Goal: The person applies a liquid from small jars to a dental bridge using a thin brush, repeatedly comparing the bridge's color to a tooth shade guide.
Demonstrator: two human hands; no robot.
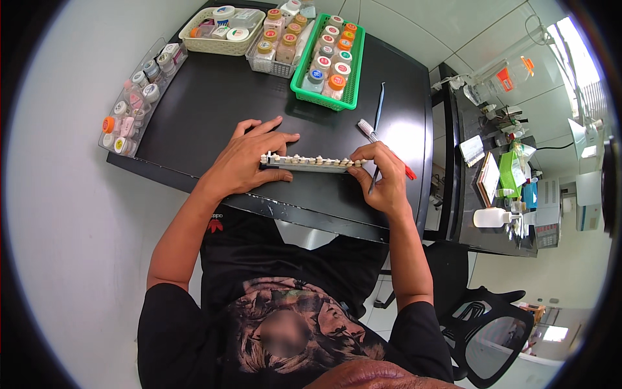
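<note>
A long narrow strip (pixel 310 167) lies across the front part of the black table, with a row of small cream tooth-like pieces along its top. My right hand (pixel 383 181) pinches its right end between thumb and forefinger. At the left end my left hand (pixel 243 159) rests with its fingers spread on the far side and the thumb along the near side. A brush with white bristles and a red handle end (pixel 366 128) lies by my right hand, partly hidden under it. Beside the brush is a thin blue-handled hand tool (pixel 380 107), also partly covered.
At the back stand a green basket (pixel 327 100) of capped jars, a clear basket (pixel 275 67) and a cream basket (pixel 217 45). A clear tray (pixel 110 137) of small jars lines the left edge. Rightward are a cluttered black counter (pixel 466 188) and an office chair (pixel 499 343).
</note>
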